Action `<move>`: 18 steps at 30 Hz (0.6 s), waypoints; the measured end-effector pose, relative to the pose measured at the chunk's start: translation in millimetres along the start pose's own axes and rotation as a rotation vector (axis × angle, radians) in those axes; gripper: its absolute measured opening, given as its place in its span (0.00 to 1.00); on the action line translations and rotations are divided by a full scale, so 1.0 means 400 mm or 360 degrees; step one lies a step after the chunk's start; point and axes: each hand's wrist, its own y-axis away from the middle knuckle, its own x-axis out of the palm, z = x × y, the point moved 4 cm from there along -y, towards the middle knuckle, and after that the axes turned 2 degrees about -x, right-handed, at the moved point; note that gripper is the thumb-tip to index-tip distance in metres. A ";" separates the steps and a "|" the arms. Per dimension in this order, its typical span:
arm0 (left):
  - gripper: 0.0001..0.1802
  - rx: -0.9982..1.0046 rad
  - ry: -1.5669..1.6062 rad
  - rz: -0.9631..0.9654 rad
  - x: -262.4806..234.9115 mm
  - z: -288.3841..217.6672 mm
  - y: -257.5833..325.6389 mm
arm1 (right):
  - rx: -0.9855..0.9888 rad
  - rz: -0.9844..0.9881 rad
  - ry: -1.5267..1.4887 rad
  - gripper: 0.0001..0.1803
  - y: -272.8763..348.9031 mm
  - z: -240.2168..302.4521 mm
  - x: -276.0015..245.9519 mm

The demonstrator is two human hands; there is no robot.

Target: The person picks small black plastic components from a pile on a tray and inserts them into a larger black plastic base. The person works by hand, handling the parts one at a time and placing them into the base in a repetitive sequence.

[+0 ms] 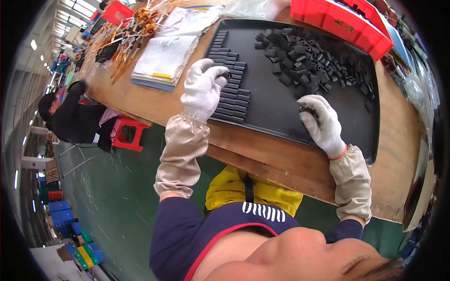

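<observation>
My left hand [202,89], in a white knit glove, is closed with a short black tube piece [227,75] at its fingertips. It is over the left side of a large black tray [267,117]. Beside and under it, black tubes [233,99] lie side by side in a column. My right hand [322,121], gloved the same way, has its fingers curled over the tray's front part. Something dark shows at its fingertips, too small to name. Beyond it spreads a loose pile of short black tube pieces [300,61].
A red bin [340,28] stands behind the tray. To the left are paper sheets [164,56] on a blue board and copper-coloured wire coils [145,18]. All rest on a wooden table [281,166]. A person [77,114] sits farther left near a red stool [129,133].
</observation>
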 end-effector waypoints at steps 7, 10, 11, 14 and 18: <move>0.16 0.0417 -0.0283 0.0182 0.065 -0.036 -0.012 | -0.0051 0.0042 0.0081 0.13 -0.009 0.001 0.003; 0.14 0.0275 -0.0265 0.0312 0.096 -0.023 -0.042 | -0.0117 0.0018 0.0100 0.14 -0.013 0.005 0.008; 0.13 0.0175 -0.0278 0.0410 0.126 -0.001 -0.045 | -0.0081 0.0008 0.0073 0.14 -0.011 0.007 0.006; 0.12 0.0099 -0.0340 0.0485 0.159 0.035 -0.039 | -0.0168 -0.0024 0.0035 0.14 -0.012 0.002 0.012; 0.12 0.0264 -0.0403 0.0374 0.145 0.025 -0.021 | -0.0316 0.0115 0.0587 0.18 -0.016 0.027 -0.011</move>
